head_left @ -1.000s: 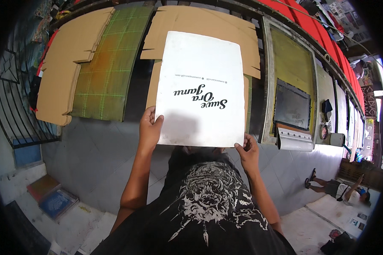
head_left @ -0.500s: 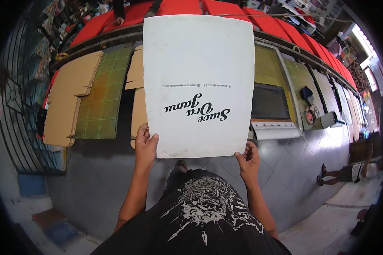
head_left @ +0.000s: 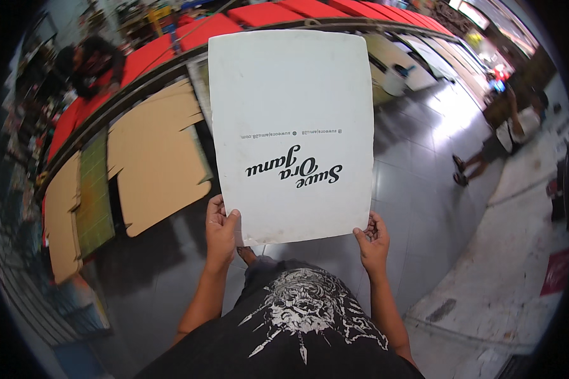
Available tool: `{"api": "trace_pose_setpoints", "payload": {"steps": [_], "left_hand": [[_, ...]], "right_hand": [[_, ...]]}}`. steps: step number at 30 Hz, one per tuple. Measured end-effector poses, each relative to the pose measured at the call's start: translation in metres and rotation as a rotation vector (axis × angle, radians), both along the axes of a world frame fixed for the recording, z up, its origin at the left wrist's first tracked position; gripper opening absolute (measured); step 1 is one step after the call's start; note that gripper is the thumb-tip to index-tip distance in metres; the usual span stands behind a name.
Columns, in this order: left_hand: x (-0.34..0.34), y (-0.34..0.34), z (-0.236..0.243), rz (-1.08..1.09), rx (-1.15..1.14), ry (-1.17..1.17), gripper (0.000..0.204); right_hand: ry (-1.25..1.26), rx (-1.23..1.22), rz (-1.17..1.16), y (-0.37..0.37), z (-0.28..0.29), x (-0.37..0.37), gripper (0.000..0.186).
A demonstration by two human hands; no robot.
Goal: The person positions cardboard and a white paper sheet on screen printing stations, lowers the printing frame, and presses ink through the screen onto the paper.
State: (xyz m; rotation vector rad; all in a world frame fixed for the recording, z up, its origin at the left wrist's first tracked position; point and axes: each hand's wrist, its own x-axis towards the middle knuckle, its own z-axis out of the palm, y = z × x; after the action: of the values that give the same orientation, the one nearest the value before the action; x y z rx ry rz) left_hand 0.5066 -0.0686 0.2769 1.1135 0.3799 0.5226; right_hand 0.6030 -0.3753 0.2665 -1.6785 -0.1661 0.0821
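Observation:
A large white sheet (head_left: pixel 291 82) with black script lettering, upside down to me, is held out flat in front of my body. My left hand (head_left: pixel 221 230) grips its near left corner, thumb on top and fingers at the edge and beneath. At the near right corner my right hand (head_left: pixel 373 240) pinches the sheet the same way, with the thumb on the upper face. The sheet hides part of the long work table behind it.
Flat brown cardboard cut-outs (head_left: pixel 158 158) and a green-yellow framed screen (head_left: pixel 95 196) lie along the table. Red panels (head_left: pixel 272 15) line its far side, where a person (head_left: pixel 95 63) leans. A white bucket (head_left: pixel 395 81) stands right. Another person (head_left: pixel 512 132) is farther right on the grey floor (head_left: pixel 417 170).
My view has turned right and moved along the table, with the sheet still in both hands. The cardboard has shifted left in view, and a person at upper left shows more fully.

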Motion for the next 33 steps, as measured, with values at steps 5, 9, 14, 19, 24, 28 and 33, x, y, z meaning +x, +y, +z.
{"api": "trace_pose_setpoints", "payload": {"steps": [5,9,14,19,24,28,33], "left_hand": [[0.048,-0.074,0.002,-0.169,0.024,0.043,0.034],[0.082,-0.143,-0.026,-0.355,0.094,0.031,0.036],[0.132,-0.176,-0.057,-0.533,0.241,0.065,0.041],[0.216,-0.229,-0.05,-0.723,0.314,0.029,0.039],[0.292,-0.272,-0.054,-0.875,0.309,-0.041,0.039],[0.34,-0.307,-0.068,-0.902,0.232,-0.001,0.04],[0.403,-0.364,-0.076,-0.883,0.085,0.092,0.039]], "right_hand": [[-0.034,0.052,-0.185,-0.081,-0.02,-0.011,0.047],[-0.005,0.029,-0.281,-0.151,-0.055,-0.014,0.044],[0.067,0.122,-0.433,-0.172,-0.147,-0.015,0.042],[0.092,0.14,-0.586,-0.209,-0.151,0.022,0.046],[0.126,0.171,-0.705,-0.239,-0.14,0.058,0.047],[0.115,0.075,-0.785,-0.263,-0.144,0.087,0.048],[0.187,0.246,-0.85,-0.319,-0.131,0.147,0.044]]}}
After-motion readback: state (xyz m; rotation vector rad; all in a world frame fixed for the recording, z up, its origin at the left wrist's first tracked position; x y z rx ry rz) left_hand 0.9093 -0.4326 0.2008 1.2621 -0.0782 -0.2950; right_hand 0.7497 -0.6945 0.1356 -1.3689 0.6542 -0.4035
